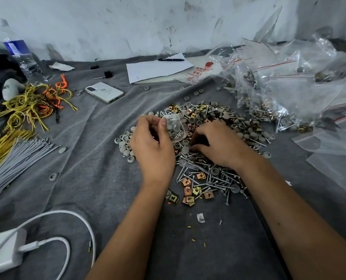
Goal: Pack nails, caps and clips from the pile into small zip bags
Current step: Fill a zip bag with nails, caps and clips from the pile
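From the head camera there is one big pile (204, 150) of nails, grey caps and gold clips, too many to count. Two hands work over it. The left hand (154, 150) pinches one small zip bag (175, 128) with some caps and nails inside. The right hand (218, 144) rests on the pile just beside the bag, fingers curled down; what they hold is hidden. One phone (104, 92) lies well apart.

my cloth (91, 162): grey, matt, soft weave | my nails (214, 178): shiny bare metal | caps (125, 143): matt grey plastic | clips (188, 190): brassy glossy metal | zip bag (176, 126): clear glossy plastic
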`<move>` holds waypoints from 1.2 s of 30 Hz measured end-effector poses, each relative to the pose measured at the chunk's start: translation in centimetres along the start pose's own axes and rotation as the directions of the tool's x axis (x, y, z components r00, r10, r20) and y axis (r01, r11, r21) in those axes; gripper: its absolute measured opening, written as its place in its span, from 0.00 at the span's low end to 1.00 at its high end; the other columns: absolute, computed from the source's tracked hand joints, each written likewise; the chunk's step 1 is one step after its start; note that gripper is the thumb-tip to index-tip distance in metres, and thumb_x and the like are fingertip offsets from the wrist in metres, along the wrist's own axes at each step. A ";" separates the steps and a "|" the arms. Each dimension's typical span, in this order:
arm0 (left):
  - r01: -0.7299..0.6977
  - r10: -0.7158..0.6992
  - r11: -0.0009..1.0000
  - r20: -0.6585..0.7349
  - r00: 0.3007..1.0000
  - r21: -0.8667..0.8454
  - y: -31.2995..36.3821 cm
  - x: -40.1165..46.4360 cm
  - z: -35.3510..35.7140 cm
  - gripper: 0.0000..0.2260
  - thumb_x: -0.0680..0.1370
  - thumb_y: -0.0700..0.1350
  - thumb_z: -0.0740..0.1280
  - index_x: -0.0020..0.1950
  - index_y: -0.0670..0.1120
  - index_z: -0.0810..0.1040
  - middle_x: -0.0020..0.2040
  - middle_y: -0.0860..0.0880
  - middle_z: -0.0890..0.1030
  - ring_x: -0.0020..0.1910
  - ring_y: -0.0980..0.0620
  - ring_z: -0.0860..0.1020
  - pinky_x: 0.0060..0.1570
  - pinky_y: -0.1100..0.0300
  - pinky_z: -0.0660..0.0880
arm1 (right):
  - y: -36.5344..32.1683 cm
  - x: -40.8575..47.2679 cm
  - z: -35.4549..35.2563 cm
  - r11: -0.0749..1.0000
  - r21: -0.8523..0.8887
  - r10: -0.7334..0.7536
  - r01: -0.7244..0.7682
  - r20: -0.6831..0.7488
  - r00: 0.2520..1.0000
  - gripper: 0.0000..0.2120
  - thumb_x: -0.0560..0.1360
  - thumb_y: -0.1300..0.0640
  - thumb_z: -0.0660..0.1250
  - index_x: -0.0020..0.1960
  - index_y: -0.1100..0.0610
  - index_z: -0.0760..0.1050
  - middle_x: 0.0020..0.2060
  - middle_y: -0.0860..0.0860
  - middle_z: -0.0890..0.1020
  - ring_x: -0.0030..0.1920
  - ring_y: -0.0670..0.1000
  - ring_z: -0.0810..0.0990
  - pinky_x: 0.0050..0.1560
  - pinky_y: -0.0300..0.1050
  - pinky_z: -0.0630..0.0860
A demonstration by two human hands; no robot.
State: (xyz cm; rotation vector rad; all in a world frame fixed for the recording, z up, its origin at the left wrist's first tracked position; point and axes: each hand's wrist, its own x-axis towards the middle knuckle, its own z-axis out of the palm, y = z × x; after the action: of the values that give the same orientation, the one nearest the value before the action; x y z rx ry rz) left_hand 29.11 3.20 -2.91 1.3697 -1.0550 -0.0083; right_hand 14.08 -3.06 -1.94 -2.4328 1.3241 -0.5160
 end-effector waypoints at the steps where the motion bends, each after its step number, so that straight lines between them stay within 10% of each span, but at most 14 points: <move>1: -0.001 0.001 1.000 0.000 1.000 0.002 0.0 0.0 0.0 0.05 0.82 0.43 0.67 0.47 0.46 0.76 0.38 0.55 0.77 0.38 0.54 0.75 0.42 0.48 0.77 | 0.0 0.0 -0.1 1.000 -0.020 0.003 -0.003 0.010 1.000 0.08 0.75 0.50 0.76 0.53 0.50 0.83 0.49 0.48 0.85 0.50 0.49 0.82 0.54 0.51 0.81; 8: -0.006 0.006 1.000 0.016 1.000 0.002 -0.1 0.0 0.1 0.05 0.82 0.44 0.67 0.47 0.46 0.76 0.38 0.56 0.76 0.37 0.58 0.74 0.41 0.54 0.76 | -0.5 -1.0 0.5 0.996 0.005 -0.086 0.088 -0.182 0.980 0.14 0.75 0.59 0.76 0.59 0.52 0.79 0.52 0.50 0.85 0.52 0.51 0.83 0.54 0.51 0.82; 17: 0.007 -0.006 1.000 0.044 0.999 -0.012 -0.2 0.0 0.1 0.06 0.83 0.42 0.67 0.46 0.46 0.76 0.37 0.56 0.76 0.36 0.58 0.74 0.40 0.60 0.72 | -0.9 -1.0 0.5 0.972 0.157 -0.078 0.174 -0.484 0.872 0.09 0.75 0.65 0.75 0.55 0.60 0.85 0.48 0.51 0.84 0.47 0.44 0.78 0.51 0.23 0.70; 28: -0.018 0.021 1.000 0.142 0.990 -0.020 0.0 -0.1 0.3 0.07 0.82 0.39 0.69 0.46 0.48 0.76 0.38 0.56 0.78 0.36 0.59 0.75 0.39 0.69 0.69 | -2.1 -1.6 0.9 0.851 0.439 -0.030 0.288 -0.507 0.862 0.07 0.73 0.59 0.78 0.50 0.57 0.85 0.44 0.46 0.87 0.45 0.45 0.86 0.48 0.45 0.83; 36: 0.039 -0.028 0.996 0.144 0.989 -0.074 -0.3 0.1 0.2 0.06 0.83 0.40 0.68 0.46 0.47 0.77 0.37 0.54 0.77 0.36 0.56 0.75 0.39 0.62 0.72 | -1.3 -1.3 0.6 0.875 0.459 0.166 0.154 -0.584 0.795 0.07 0.74 0.59 0.77 0.52 0.56 0.84 0.42 0.45 0.85 0.42 0.42 0.84 0.44 0.38 0.82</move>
State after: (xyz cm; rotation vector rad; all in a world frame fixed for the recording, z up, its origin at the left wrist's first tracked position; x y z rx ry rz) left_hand 29.20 2.90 -3.08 1.3319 -1.1394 -0.1731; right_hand 14.63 -1.24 -2.11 -1.8853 1.2030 -1.5368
